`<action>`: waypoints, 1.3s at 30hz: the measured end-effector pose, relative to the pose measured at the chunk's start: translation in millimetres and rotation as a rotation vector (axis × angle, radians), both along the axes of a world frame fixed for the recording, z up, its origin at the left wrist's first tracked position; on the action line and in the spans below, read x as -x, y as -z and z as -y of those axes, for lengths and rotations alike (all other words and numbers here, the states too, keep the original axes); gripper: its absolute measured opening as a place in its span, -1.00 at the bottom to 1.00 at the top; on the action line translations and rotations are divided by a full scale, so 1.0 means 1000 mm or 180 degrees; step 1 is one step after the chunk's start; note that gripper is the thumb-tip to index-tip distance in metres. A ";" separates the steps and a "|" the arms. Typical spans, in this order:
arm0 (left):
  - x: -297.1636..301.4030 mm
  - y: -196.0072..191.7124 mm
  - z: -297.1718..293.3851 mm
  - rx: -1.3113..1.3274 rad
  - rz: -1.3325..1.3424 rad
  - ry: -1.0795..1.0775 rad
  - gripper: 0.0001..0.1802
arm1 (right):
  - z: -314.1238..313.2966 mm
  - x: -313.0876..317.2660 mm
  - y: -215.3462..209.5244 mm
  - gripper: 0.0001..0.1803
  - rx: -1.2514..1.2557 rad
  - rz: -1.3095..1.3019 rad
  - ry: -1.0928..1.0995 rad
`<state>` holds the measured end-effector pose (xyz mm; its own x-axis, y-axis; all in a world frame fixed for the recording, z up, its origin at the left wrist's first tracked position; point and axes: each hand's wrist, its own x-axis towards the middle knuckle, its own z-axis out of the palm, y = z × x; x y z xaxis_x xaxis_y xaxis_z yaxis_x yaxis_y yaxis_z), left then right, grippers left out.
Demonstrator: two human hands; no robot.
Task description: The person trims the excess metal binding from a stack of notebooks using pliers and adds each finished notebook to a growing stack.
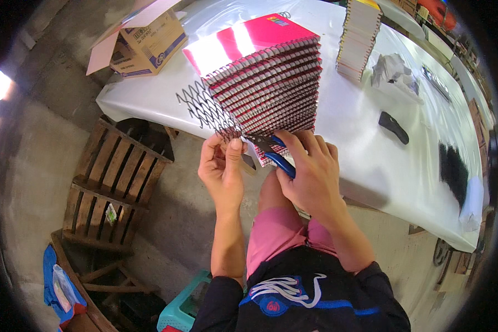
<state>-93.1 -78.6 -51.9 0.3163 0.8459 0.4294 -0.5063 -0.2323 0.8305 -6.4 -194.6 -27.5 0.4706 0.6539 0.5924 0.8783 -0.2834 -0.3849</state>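
At the near edge of the white-covered table (348, 130), a tall stack of spiral notebooks (263, 91) stood with its coil-bound side toward the person, glossy pink cover on top. Wire coil ends (202, 108) stuck out past the stack's left side, fanned in zigzags.

Left hand (224, 174): mostly closed, thumb and index finger pinched together at the lowest protruding coil ends, just beside the stack's lower left corner. Other fingers curled; exact grip behind the thumb was hidden.

Right hand (314, 174): wrapped part-closed around the blue-handled pliers (282, 164), thumb on the near handle, fingers over the far one. Handles were spread somewhat. Plier tip pointed left, right by the left fingertips and the coil ends, in front of the stack's lower rows. Couldn't tell whether the tip was biting wire.

Around the work: open cardboard box (155, 47) on the table's far left; second notebook stack (358, 41), yellow on top, to the right of the pink one; crumpled grey wrapping (395, 74) beside that. Nearer on the right lay a black elongated object (394, 128). Slatted wooden seat (113, 182) stood on the floor at left, teal stool (185, 301) below it.
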 end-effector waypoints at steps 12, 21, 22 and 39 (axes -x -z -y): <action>-0.002 0.006 0.000 -0.0190 0.0068 -0.0039 -0.80 | 0.004 -0.006 -0.001 -0.48 0.0302 -0.0257 -0.0143; 0.003 0.004 0.000 -0.0144 -0.0031 0.0078 -0.76 | 0.008 -0.005 -0.010 -0.40 -0.0125 0.0007 0.0015; 0.003 0.003 0.001 -0.0149 -0.0018 0.0081 -0.76 | 0.007 -0.005 -0.008 -0.39 -0.0145 -0.0025 0.0009; 0.002 0.016 0.010 -0.1267 -0.0715 -0.1140 -0.77 | 0.001 -0.003 -0.006 -0.43 0.0098 -0.0161 -0.0155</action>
